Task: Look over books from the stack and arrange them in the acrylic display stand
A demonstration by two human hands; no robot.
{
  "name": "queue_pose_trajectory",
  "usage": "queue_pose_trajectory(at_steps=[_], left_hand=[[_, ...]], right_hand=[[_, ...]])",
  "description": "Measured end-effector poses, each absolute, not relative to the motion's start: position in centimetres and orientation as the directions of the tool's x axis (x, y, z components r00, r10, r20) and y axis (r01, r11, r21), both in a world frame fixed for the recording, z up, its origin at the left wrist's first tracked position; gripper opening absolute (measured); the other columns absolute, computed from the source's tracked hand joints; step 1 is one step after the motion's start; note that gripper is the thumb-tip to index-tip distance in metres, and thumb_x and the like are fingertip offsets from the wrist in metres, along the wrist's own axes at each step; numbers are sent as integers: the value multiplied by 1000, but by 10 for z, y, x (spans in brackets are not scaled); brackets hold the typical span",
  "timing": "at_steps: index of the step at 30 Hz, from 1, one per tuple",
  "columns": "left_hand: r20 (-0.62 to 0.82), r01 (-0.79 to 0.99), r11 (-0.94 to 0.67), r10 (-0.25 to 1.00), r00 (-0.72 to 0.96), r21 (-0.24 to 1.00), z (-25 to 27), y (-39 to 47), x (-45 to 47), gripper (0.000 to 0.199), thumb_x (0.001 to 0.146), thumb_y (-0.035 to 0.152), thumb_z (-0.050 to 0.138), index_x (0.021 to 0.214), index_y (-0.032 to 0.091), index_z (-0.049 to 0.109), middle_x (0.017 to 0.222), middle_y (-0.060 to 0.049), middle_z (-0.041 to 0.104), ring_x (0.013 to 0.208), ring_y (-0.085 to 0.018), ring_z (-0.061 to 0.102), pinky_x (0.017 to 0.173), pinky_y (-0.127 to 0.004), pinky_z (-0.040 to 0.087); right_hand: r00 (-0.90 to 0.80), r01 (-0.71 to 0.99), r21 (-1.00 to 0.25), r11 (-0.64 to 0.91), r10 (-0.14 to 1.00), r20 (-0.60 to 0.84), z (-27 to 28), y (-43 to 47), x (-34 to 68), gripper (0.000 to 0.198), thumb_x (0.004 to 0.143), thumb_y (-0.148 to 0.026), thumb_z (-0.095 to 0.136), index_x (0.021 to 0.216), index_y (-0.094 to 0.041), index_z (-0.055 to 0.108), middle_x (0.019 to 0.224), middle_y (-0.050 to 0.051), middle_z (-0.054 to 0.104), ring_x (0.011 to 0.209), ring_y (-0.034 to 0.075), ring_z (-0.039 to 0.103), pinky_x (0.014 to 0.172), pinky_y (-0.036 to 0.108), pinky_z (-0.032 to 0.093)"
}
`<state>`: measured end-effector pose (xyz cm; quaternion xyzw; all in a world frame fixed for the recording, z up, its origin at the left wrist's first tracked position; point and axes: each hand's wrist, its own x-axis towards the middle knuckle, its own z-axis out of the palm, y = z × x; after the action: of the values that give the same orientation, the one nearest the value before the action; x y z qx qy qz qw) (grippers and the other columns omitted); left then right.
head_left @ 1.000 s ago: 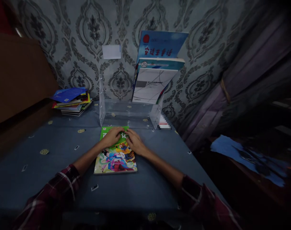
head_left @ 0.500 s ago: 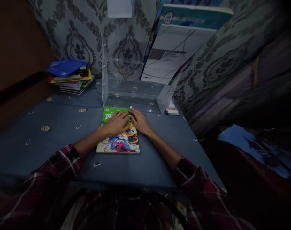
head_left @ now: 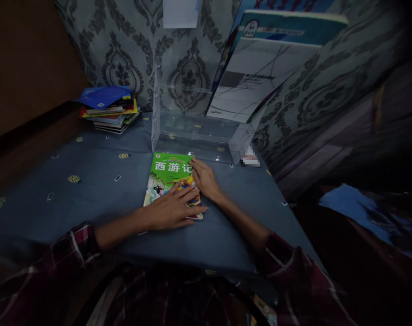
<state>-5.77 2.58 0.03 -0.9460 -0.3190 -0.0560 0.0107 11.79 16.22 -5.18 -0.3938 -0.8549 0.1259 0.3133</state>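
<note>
A person's left hand (head_left: 172,211), fingers spread and flat, appears to rest across the near half of a book (head_left: 170,171) lying face up on the bench (head_left: 100,192), some fingertips reaching past its right edge. The right hand (head_left: 206,181) sits at the same edge farther up, its fingers close together and touching the book near the far corner; whether they grip it cannot be told, the thumb being hidden.

The book lies under the left fingers and to the left of the right ones, its long axis running away from the person, the title at the far end. The left hand is nearer the book's near end, the right nearer its far end.

Just beyond the right fingertips stands one clear rack (head_left: 196,146). Above and to the right of those fingers, at least three upright books (head_left: 244,81) lean to the right in it. Beside the rack's right foot is one small blurred object (head_left: 250,157).

Beyond and to the left of the left fingers rises one stack of books (head_left: 109,111), too jumbled to count. Farther out, well to the right of both hands, lies one blue cloth (head_left: 351,206); one white card (head_left: 181,13) is on the wall straight ahead.
</note>
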Motion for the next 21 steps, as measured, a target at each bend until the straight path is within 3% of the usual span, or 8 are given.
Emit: queue_pose_trajectory(at_steps=[4, 10, 16, 21], left_hand=[[175, 581, -814, 572, 801, 3, 1, 26, -58, 42, 102, 43, 51, 142, 30, 50, 144, -8, 51, 142, -29, 39, 121, -54, 23], [246, 549, -836, 529, 812, -15, -1, 25, -59, 39, 97, 36, 60, 134, 26, 53, 141, -8, 54, 140, -28, 39, 120, -51, 27], [280, 563, -826, 532, 799, -37, -11, 26, -62, 46, 100, 40, 55, 139, 17, 47, 143, -10, 53, 139, -26, 40, 120, -47, 27], [315, 551, -834, 515, 797, -29, -13, 26, -63, 43, 103, 41, 48, 139, 17, 47, 142, -9, 55, 138, -25, 41, 118, -46, 29]], right_hand=[[-521, 584, -445, 678, 734, 435, -50, 132, 131, 43, 96, -17, 41, 133, -19, 63, 143, 13, 58, 132, 27, 56, 112, 51, 44], [-596, 535, -440, 722, 691, 410, -46, 82, 154, 48, 98, -17, 37, 144, -20, 54, 150, 14, 51, 137, 26, 51, 112, 49, 45], [-593, 531, -438, 726, 687, 420, -40, 37, 171, 53, 99, -18, 42, 151, -22, 43, 142, 14, 58, 130, 26, 57, 109, 51, 49], [-590, 503, -429, 750, 661, 463, -38, 20, 176, 50, 99, -19, 45, 150, -22, 44, 134, 13, 64, 130, 26, 57, 107, 51, 51]])
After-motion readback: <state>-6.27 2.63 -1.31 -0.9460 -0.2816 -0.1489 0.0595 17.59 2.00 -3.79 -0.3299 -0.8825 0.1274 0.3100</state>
